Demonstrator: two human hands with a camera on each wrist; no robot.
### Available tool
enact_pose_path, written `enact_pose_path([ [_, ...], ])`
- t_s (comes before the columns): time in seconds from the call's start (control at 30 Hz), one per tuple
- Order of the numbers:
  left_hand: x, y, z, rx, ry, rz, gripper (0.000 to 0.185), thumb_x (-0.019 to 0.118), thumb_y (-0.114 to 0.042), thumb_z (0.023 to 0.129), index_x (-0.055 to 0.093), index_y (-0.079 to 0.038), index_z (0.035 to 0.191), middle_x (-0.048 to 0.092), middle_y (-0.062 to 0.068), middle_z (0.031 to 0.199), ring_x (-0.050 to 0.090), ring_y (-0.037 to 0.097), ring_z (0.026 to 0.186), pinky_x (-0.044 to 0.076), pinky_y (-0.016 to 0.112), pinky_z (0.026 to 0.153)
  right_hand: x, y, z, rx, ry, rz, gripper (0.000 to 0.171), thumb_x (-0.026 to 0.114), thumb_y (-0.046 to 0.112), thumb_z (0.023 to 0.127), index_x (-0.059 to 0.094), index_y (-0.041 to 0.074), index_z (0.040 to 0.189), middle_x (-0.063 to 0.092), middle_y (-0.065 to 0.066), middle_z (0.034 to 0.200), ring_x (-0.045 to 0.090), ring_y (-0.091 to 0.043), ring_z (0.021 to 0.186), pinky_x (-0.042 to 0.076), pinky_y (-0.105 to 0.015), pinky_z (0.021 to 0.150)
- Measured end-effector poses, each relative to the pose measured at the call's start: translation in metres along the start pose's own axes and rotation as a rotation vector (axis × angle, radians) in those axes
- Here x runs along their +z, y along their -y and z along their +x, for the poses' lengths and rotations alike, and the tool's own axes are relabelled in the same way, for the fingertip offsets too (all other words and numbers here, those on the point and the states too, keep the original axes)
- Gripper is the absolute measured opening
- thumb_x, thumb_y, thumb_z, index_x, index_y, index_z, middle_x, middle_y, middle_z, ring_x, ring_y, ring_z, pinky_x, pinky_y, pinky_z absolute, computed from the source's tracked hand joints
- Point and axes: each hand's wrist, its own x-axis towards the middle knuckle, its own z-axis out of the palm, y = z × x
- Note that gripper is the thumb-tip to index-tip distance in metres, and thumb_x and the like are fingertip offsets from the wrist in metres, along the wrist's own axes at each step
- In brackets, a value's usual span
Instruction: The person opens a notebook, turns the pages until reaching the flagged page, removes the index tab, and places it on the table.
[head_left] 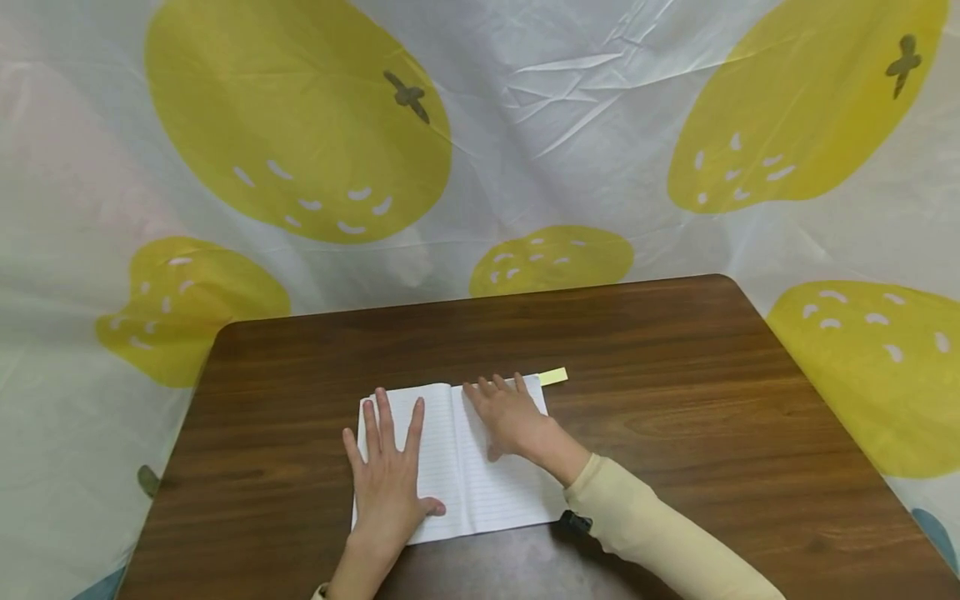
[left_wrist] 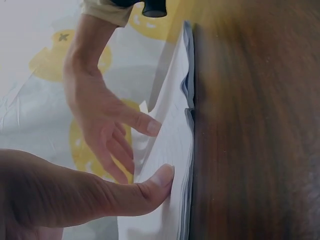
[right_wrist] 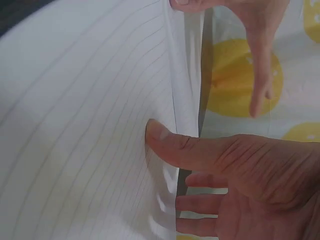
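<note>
Notebook (head_left: 465,454) pages lie open and flat near the front middle of the brown wooden table (head_left: 675,392) in the head view, ruled lines showing on both leaves. On the left page rests the left hand (head_left: 386,479), palm down, its fingers straight and spread, the thumb stretched toward the centre fold; it presses the paper and grasps nothing. On the right page rests the right hand (head_left: 510,417), also flat, fingers pointing toward the far edge of the page, the cream sleeve (head_left: 645,533) running back to the near right edge of the table. A pale yellow slip (head_left: 552,377) pokes out beyond the notebook's far right corner, lying on the wood. Behind the table hangs a white cloth with big yellow fruit shapes (head_left: 300,117). From the left wrist view, the left thumb (left_wrist: 150,187) presses on the stack of pages, whose edges meet the wood, while the right hand hovers or touches just beyond with loose fingers; whether those fingertips meet the paper there cannot be told. From the right wrist view, the right thumb (right_wrist: 170,145) lies flat against the lined page beside the fold, the other fingers extended and relaxed below it, nothing clasped.
</note>
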Motion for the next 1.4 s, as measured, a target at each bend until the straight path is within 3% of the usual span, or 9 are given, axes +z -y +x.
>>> enact_pose_path([
  [0.27, -0.003, 0.001, 0.004, 0.02, 0.152, -0.069, 0.132, 0.098, -0.045, 0.049, 0.033, -0.014, 0.159, 0.005, 0.034, 0.166, 0.01, 0.054, 0.153, 0.016, 0.077, 0.114, 0.009, -0.01, -0.018, -0.005, -0.096, 0.056, 0.098, 0.09, 0.035, 0.075, 0.039, 0.007, 0.154, 0.042, -0.021, 0.158, 0.038, -0.043, 0.147, 0.024, -0.066, 0.119],
  [0.53, -0.009, -0.003, 0.007, 0.018, 0.264, -0.173, 0.119, 0.098, -0.034, 0.055, 0.038, -0.015, 0.156, 0.012, 0.034, 0.165, 0.012, 0.056, 0.152, 0.018, 0.076, 0.114, 0.023, -0.029, -0.036, -0.001, -0.204, 0.086, 0.092, 0.084, 0.044, 0.08, 0.041, 0.005, 0.152, 0.044, -0.025, 0.155, 0.044, -0.045, 0.142, 0.031, -0.065, 0.116],
  [0.8, -0.013, -0.002, 0.006, -0.053, 0.41, -0.282, 0.101, 0.089, -0.031, 0.067, 0.041, -0.019, 0.156, 0.023, 0.037, 0.16, 0.023, 0.063, 0.145, 0.032, 0.082, 0.101, 0.038, -0.042, -0.052, -0.047, -0.33, 0.116, 0.094, 0.084, 0.04, 0.082, 0.037, 0.002, 0.154, 0.049, -0.027, 0.151, 0.049, -0.046, 0.137, 0.039, -0.063, 0.111],
  [1.13, -0.013, 0.001, 0.007, -0.069, 0.434, -0.321, 0.099, 0.089, -0.031, 0.069, 0.042, -0.018, 0.155, 0.022, 0.038, 0.16, 0.023, 0.066, 0.142, 0.033, 0.084, 0.096, 0.057, -0.053, -0.065, -0.054, -0.557, 0.202, 0.089, 0.09, 0.022, 0.076, 0.043, -0.011, 0.144, 0.062, -0.03, 0.132, 0.064, -0.042, 0.119, 0.053, -0.056, 0.095],
  [1.3, -0.012, 0.002, 0.007, -0.071, 0.433, -0.332, 0.098, 0.089, -0.031, 0.069, 0.043, -0.018, 0.155, 0.022, 0.038, 0.16, 0.023, 0.066, 0.142, 0.033, 0.084, 0.096, 0.062, -0.056, -0.07, -0.039, -0.614, 0.348, 0.067, 0.084, 0.01, 0.081, 0.053, -0.012, 0.135, 0.066, -0.029, 0.125, 0.067, -0.041, 0.113, 0.055, -0.052, 0.094],
  [1.4, -0.012, 0.003, 0.007, -0.063, 0.427, -0.336, 0.099, 0.089, -0.031, 0.068, 0.044, -0.017, 0.154, 0.023, 0.039, 0.159, 0.025, 0.067, 0.141, 0.035, 0.083, 0.096, 0.063, -0.059, -0.071, -0.025, -0.664, 0.491, 0.044, 0.081, -0.001, 0.081, 0.064, -0.01, 0.12, 0.073, -0.021, 0.104, 0.072, -0.028, 0.091, 0.06, -0.04, 0.08],
])
